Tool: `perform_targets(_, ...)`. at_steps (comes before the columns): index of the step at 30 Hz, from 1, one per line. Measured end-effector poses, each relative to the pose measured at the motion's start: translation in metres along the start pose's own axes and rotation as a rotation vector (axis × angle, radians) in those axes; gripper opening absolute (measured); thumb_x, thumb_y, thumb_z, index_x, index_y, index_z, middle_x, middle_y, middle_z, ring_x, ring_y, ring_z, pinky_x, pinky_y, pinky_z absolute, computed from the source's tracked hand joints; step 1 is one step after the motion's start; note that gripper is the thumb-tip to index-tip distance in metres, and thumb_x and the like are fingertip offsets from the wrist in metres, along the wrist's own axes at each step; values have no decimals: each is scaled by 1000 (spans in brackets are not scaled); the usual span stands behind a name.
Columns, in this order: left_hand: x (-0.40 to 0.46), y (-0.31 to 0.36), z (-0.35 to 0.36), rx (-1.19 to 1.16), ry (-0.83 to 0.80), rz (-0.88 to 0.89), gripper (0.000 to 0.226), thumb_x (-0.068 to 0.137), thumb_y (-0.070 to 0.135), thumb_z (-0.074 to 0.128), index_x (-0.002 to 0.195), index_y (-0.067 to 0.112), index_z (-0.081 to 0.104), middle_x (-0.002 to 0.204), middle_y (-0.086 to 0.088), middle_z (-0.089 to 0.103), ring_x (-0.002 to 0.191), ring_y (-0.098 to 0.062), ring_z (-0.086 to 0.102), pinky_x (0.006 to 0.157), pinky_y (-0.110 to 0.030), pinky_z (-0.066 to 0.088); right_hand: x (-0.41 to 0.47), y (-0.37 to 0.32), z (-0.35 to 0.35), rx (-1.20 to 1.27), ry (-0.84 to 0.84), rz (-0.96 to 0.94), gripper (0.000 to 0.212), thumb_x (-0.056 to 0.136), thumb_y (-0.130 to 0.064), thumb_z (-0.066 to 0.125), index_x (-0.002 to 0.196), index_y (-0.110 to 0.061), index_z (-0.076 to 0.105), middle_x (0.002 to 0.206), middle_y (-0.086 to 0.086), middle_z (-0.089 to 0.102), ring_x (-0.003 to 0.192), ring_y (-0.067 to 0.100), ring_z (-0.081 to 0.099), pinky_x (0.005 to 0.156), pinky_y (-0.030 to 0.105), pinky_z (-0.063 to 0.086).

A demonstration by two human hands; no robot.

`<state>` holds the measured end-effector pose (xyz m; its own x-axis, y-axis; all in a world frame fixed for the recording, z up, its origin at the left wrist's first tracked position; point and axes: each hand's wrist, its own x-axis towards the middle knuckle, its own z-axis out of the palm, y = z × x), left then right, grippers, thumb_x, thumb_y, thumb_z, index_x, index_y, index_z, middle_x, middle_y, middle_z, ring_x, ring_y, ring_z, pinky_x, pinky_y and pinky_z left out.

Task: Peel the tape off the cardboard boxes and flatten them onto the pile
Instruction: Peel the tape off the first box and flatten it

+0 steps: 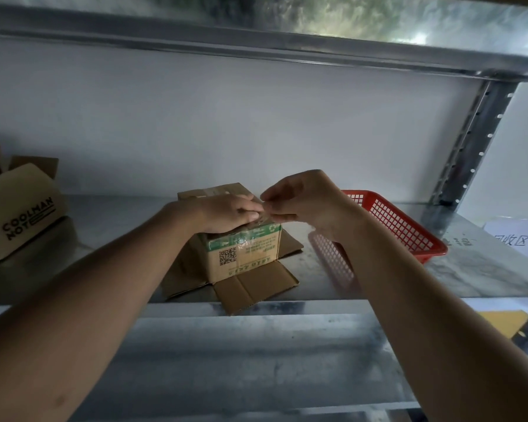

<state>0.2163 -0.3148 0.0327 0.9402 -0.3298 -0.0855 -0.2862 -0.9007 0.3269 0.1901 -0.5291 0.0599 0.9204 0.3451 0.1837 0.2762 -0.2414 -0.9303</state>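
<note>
A small cardboard box [241, 254] with a green band and a QR code stands upside down on the metal shelf [110, 226], its lower flaps spread flat around it. My left hand [226, 213] lies palm down on the box's top, fingers fairly straight, pressing it. My right hand [299, 199] hovers at the box's upper right corner and pinches a strip of clear tape [267, 213] between thumb and fingers. The tape still runs over the top edge and down the front face.
A second cardboard box [19, 208] printed COOLMAN stands at the left, with more cardboard behind it. A red plastic mesh basket [403, 226] sits right of the hands. A shelf upright [470, 147] rises at the right, and a paper label [515, 239] lies beyond it.
</note>
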Motion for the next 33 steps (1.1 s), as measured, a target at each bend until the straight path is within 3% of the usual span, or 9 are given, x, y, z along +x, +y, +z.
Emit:
perform_targets(3,2,-1,0,-39,-9,13,24,109,51,37,112,51,61,160,9,40,147,-21,37,112,-46,32,4,5,3,186,-14,79,14,81,6,80,92,-2,78,89,17,79,85,25,79,73,25,63)
perform_targets(5,3,-3,0,-36,-6,68,32,109,54,36,130,52,59,160,13,39,148,-19,35,114,-42,30,7,17,5,285,68,135,14,80,8,80,92,1,76,86,17,78,80,23,79,69,22,61)
perform_targets(9,8,-6,0,-92,6,108,34,107,56,41,138,60,54,155,19,44,148,-16,36,121,-50,30,11,47,8,253,244,142,18,73,2,89,86,-4,78,85,15,79,79,27,79,71,26,63)
perform_targets(12,9,-7,2,-100,11,52,35,104,63,41,138,66,50,167,18,28,157,-19,20,125,-53,22,16,58,9,30,330,19,20,70,-12,95,82,-18,81,80,2,79,79,22,79,73,33,64)
perform_targets(16,9,-6,1,-88,-6,30,34,104,63,41,137,68,48,169,20,21,158,-20,17,125,-54,19,19,53,12,-431,329,-156,16,73,-28,94,81,-34,82,76,-19,76,73,-4,71,67,20,57)
perform_targets(23,7,-5,0,-122,-6,22,33,105,58,44,137,67,50,168,18,25,157,-19,21,123,-46,23,17,47,11,-674,236,-179,13,85,-27,84,96,-33,82,89,-12,76,74,2,69,62,13,43)
perform_targets(26,6,-4,0,-112,-10,10,27,105,58,43,124,78,49,170,20,18,158,-18,15,123,-48,20,15,44,7,-456,293,-162,19,76,-21,91,89,-31,81,81,-9,75,70,4,72,65,16,49)
perform_targets(30,2,0,-1,-87,-30,22,36,106,57,40,85,83,53,171,19,13,158,-20,11,113,-48,21,9,35,4,124,59,-164,20,81,-4,85,93,-19,81,92,4,80,86,20,78,78,25,61)
perform_targets(33,5,-3,1,-134,-11,25,20,105,59,43,109,64,62,166,15,28,153,-20,25,107,-40,28,9,37,8,349,-34,-61,16,79,0,80,91,-10,80,97,17,78,92,29,78,81,29,62)
